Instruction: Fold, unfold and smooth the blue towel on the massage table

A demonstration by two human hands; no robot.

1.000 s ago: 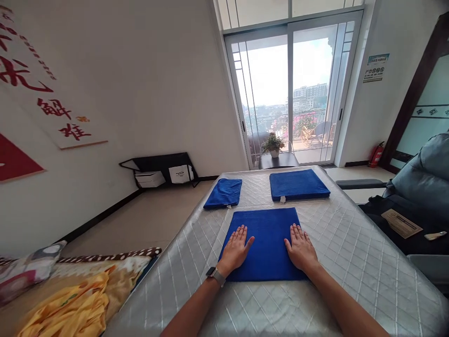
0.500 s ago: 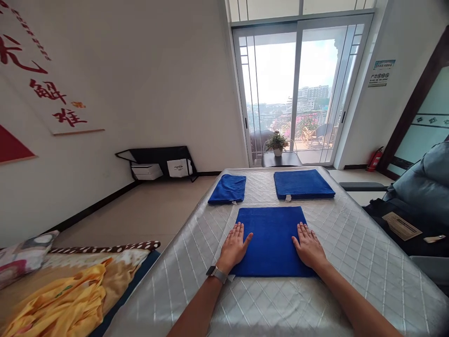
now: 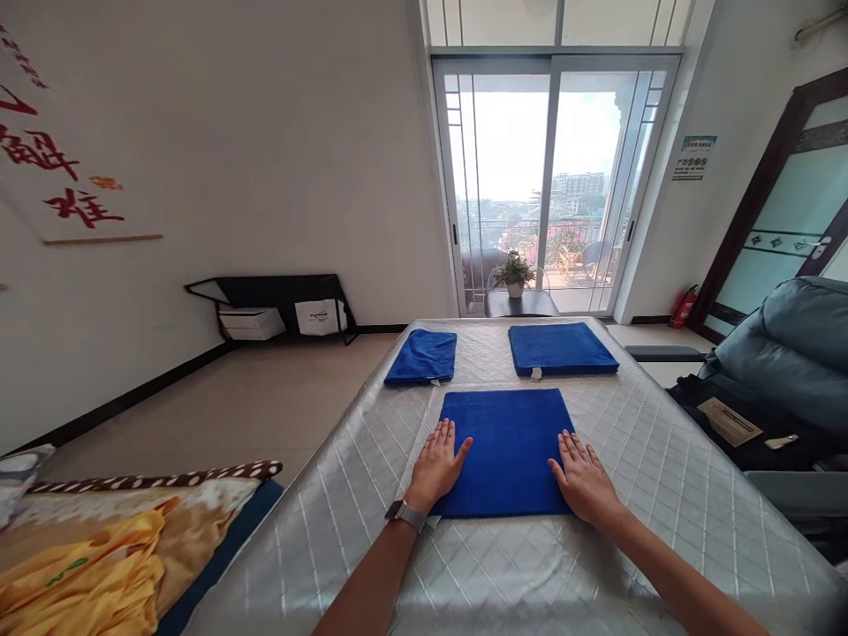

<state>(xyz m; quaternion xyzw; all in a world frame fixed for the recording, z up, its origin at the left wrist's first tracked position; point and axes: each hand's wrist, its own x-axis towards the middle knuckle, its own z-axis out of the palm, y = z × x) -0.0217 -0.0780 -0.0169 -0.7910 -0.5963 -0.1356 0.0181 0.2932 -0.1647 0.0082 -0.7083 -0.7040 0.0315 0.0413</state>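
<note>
A folded blue towel [image 3: 507, 446] lies flat on the silver quilted bed cover [image 3: 649, 459] in front of me. My left hand [image 3: 437, 464] rests palm down on the towel's near left corner, fingers stretched out. My right hand [image 3: 583, 481] lies flat on its near right corner, fingers also spread. A watch sits on my left wrist. Further back lie a smaller folded blue towel [image 3: 422, 356] on the left and a larger folded blue towel [image 3: 561, 347] on the right.
A yellow and patterned blanket [image 3: 99, 565] lies at the lower left. A grey-blue armchair [image 3: 788, 362] stands to the right. Beyond the bed are a small table with a potted plant [image 3: 514, 272], glass sliding doors and a black rack [image 3: 278, 305] by the wall.
Both hands have slid back along the towel toward its near corners. The camera has shifted a little, so the room appears moved leftward.
</note>
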